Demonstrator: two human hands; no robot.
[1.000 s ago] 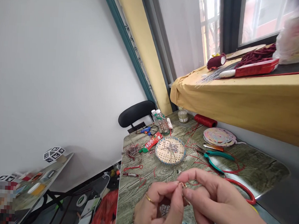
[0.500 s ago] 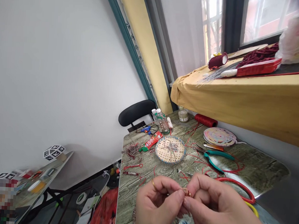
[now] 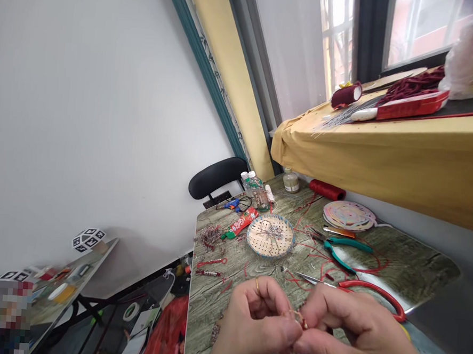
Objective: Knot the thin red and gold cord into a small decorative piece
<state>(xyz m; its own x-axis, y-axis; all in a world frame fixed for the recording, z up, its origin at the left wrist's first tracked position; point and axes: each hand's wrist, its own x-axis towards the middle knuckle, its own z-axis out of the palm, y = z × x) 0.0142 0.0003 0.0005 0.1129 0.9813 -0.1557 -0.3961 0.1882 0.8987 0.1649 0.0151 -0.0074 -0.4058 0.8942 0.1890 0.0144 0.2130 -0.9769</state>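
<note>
My left hand [image 3: 259,328], a ring on one finger, pinches a thin red-and-tan cord [image 3: 302,320] between thumb and forefinger. Thumb and fingertips of my right hand [image 3: 349,331] close on the same small piece from the other side. The cord forms a little loop between the fingertips; its finer detail is too small to make out. Just beyond my right hand lie scissors [image 3: 377,291] with red handles, partly covered by the hand. Teal-handled pliers [image 3: 342,243] rest farther back, jaws pointing left.
A round woven basket [image 3: 252,246] holds small wiry pieces. Around it on the wooden table [image 3: 411,262] are loose red threads, a red-and-green packet [image 3: 241,223], bottles [image 3: 259,194], a red thread spool [image 3: 327,190] and a coil of pastel ribbon [image 3: 349,215]. A yellow-covered ledge [image 3: 382,154] overhangs the right.
My hands have shifted slightly, with more of the cord loop now showing between the fingertips. The right hand has moved off the scissors' blades, which are now in sight.
</note>
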